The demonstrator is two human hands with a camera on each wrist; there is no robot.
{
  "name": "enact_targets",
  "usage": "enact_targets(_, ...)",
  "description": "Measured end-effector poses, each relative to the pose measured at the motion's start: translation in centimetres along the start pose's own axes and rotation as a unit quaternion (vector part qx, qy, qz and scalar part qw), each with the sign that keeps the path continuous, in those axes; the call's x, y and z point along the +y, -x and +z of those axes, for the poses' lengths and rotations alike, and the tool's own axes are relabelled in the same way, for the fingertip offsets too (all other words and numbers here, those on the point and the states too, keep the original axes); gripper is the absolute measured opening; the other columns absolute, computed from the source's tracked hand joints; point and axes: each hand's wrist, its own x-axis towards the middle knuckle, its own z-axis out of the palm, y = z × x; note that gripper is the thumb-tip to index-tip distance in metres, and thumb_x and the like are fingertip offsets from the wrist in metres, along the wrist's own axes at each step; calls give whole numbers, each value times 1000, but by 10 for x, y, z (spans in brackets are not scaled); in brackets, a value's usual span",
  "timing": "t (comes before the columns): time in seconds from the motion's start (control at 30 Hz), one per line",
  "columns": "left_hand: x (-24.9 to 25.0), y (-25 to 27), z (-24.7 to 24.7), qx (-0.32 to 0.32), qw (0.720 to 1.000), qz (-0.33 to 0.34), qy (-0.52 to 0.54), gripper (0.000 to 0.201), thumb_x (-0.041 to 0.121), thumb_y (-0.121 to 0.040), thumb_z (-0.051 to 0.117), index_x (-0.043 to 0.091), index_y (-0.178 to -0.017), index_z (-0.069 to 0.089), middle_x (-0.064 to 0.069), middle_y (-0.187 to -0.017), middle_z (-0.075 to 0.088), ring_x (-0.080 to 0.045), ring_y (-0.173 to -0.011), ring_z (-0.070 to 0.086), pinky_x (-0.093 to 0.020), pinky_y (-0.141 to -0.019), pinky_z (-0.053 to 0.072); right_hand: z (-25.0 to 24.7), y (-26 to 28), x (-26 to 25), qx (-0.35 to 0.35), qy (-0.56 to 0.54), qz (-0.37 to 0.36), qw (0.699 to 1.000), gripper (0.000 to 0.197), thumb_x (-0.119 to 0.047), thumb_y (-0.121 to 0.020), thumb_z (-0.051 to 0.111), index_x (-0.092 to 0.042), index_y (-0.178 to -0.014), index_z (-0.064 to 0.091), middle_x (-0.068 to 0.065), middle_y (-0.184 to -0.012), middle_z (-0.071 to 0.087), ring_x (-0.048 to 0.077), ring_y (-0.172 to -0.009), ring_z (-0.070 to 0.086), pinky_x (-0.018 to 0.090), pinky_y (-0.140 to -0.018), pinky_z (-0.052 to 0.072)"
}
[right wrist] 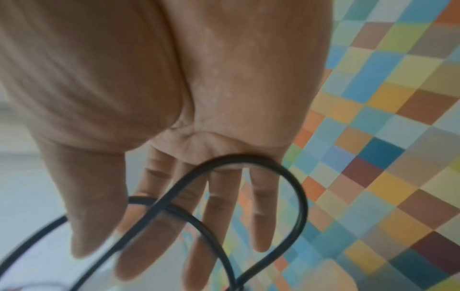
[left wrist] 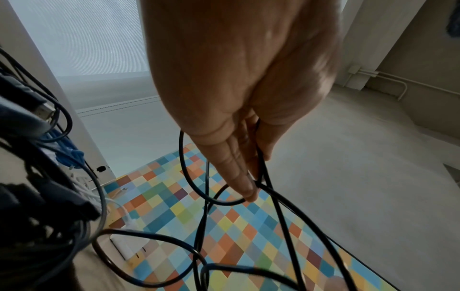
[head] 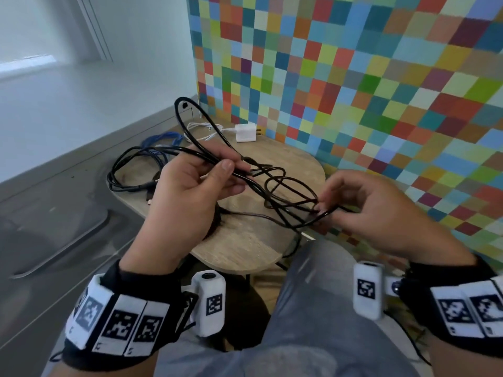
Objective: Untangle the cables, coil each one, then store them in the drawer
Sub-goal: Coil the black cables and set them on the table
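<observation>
A thin black cable [head: 275,191] is held in the air above a small wooden tabletop [head: 245,240], stretched between two hands so its crossings can be seen and worked loose. Several loops hang in the span between them, and one tall loop arcs up and away toward the far end of the tabletop.

The left hand [head: 190,191] is curled around a bundle of strands, the thumb pressing them against the fingers. This looks like the anchoring grip, keeping the gathered part steady. In the left wrist view the strands run between the closed fingers [left wrist: 239,173] and fan out below.

The right hand [head: 375,213] pinches the cable near one end of the loops with thumb and fingertips, while the remaining fingers are loosely spread. In the right wrist view a loop [right wrist: 248,196] lies across the extended fingers. It seems placed to draw one strand out from the tangle.

On the tabletop behind, another black cable [head: 122,170] lies in a loose pile, touching a blue cable [head: 163,138]. Just beyond is a white charger [head: 245,133] with its white cord [head: 201,130]. None of these looks neatly coiled yet. No drawer is visible.

A wall of multicoloured squares [head: 353,77] stands beside and behind the tabletop.
</observation>
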Motion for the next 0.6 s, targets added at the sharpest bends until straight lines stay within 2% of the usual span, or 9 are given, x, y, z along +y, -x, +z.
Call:
enact_targets(0.07,-2,0,2,-4,1000,1,2,19,0,-104,50,10,-102,66,-13,-99,76,-36,-100,74,-38,-84,61,-13,0,4,35,-48,-24,998,22,5,-90,71,-17,-85,72,3,-90,79,19,-93,76,31,-90,61)
enact_targets(0.13,-4,-1,3,-7,1000,1,9,19,-1,-104,49,10,-102,65,-12,-98,76,-36,-99,74,-38,-84,61,-24,-2,12,78,-72,-36,994,32,8,-96,60,-18,-80,70,7,-89,78,24,-97,76,33,-93,60)
enact_targets(0.2,-7,-1,4,-11,1000,-2,11,20,-2,-104,49,10,-101,64,-12,-97,76,-35,-97,75,-39,-84,61,-34,-5,21,121,-120,-32,985,33,7,-101,53,-14,-80,68,9,-84,75,31,-96,75,44,-95,59)
enact_targets(0.27,-11,-2,4,-12,1000,-14,2,19,-2,-104,49,10,-102,64,-12,-98,76,-34,-97,75,-39,-84,61,-41,-7,27,158,-184,-18,970,22,-14,-99,61,-14,-78,67,10,-79,70,35,-91,73,56,-93,57)
enact_targets(0.33,-18,-2,4,-14,999,-33,-5,20,-2,-104,48,10,-101,64,-13,-98,76,-34,-96,75,-38,-83,62,-46,-7,30,189,-225,3,956,24,-39,-85,67,-18,-73,67,9,-76,67,38,-88,71,56,-89,56)
enact_targets(0.37,-21,-2,4,-14,999,-44,-8,19,-2,-104,48,9,-101,64,-15,-99,76,-34,-95,75,-37,-83,61,-46,-7,32,199,-226,11,954,26,-39,-87,66,-18,-72,67,9,-75,67,40,-87,69,55,-87,56)
enact_targets(0.43,-25,-2,4,-10,998,-63,-12,18,-2,-104,48,7,-102,64,-22,-102,73,-36,-94,75,-35,-81,62,-47,-7,37,223,-203,24,953,34,-28,-103,56,-16,-74,68,6,-77,68,35,-81,66,51,-82,54)
enact_targets(0.5,-24,-1,4,-13,996,-79,-32,18,-2,-104,49,6,-101,65,-23,-102,72,-38,-93,74,-36,-78,62,-47,-7,41,245,-159,43,956,40,-25,-109,49,-18,-77,71,-1,-80,70,20,-74,63,45,-75,52)
enact_targets(0.6,-11,0,0,-49,984,-114,-128,14,6,-104,54,10,-100,67,-10,-96,76,-31,-79,75,-36,-61,58,-45,-6,42,256,-98,65,959,38,-32,-110,48,-22,-84,75,-19,-78,67,16,-70,56,42,-71,50)
